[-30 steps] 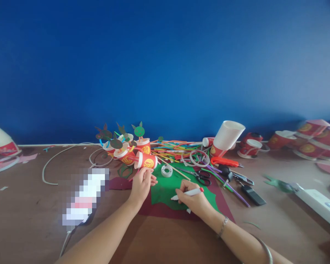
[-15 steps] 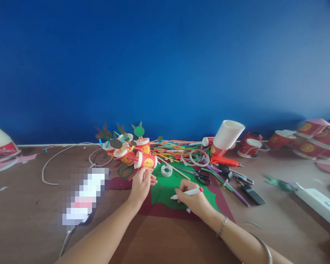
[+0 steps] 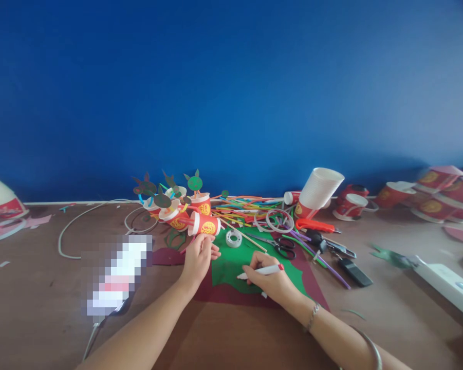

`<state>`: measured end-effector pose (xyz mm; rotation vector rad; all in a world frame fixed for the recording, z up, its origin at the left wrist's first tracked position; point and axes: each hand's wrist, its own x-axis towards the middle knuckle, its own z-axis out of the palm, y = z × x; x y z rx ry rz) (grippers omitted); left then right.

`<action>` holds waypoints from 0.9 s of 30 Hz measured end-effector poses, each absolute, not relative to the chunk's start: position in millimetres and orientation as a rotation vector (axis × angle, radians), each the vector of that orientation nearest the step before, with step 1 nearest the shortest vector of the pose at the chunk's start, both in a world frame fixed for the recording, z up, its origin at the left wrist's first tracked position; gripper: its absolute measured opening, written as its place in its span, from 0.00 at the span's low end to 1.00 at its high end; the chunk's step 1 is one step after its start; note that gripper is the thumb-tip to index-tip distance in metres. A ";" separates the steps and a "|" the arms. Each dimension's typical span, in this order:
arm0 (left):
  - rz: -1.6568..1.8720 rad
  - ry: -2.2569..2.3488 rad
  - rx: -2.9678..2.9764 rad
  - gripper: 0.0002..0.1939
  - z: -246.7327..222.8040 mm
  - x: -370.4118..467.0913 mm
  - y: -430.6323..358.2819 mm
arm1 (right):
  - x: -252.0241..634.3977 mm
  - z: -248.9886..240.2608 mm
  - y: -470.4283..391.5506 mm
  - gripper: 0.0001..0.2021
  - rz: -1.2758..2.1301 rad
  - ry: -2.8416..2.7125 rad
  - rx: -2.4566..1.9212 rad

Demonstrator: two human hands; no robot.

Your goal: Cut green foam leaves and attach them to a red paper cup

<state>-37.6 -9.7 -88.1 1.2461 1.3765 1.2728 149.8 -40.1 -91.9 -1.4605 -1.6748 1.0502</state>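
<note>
A white marker with a red end (image 3: 267, 270) is in my right hand (image 3: 272, 280), its tip pointing left just over the green paper (image 3: 227, 267). That paper has cut edges and overlaps a dark red sheet (image 3: 231, 298). My left hand (image 3: 200, 257) rests by the left edge of the green paper, fingers curled beside a red paper cup lying on its side (image 3: 205, 224); whether the fingers grip the cup is unclear. A tape roll (image 3: 234, 239) and black scissors (image 3: 281, 246) sit on the paper's upper part.
Cups with green paper figures (image 3: 173, 216) stand back left. Colourful sticks (image 3: 242, 208) lie before the blue wall, beside a tall cup stack (image 3: 319, 190). At right are an orange cutter (image 3: 316, 225), keys with a black fob (image 3: 354, 272) and a white box (image 3: 450, 288). A blurred phone (image 3: 119, 277) lies left.
The marker and the fingers of my right hand have shifted slightly to the left. My left hand has stayed in nearly the same place.
</note>
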 end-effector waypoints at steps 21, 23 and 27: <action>1.268 1.376 1.241 0.13 -88.4 -38.3 -9.8 | 150.6 -89.7 -40.2 0.09 1.055 -1.653 -1.466; 1.264 1.379 1.239 0.13 -88.6 -38.5 -10.0 | 151.4 -88.4 -40.2 0.09 1.068 -1.610 -1.441; 1.263 1.377 1.237 0.14 -89.0 -39.1 -10.4 | 152.6 -89.1 -39.6 0.10 1.056 -1.553 -1.422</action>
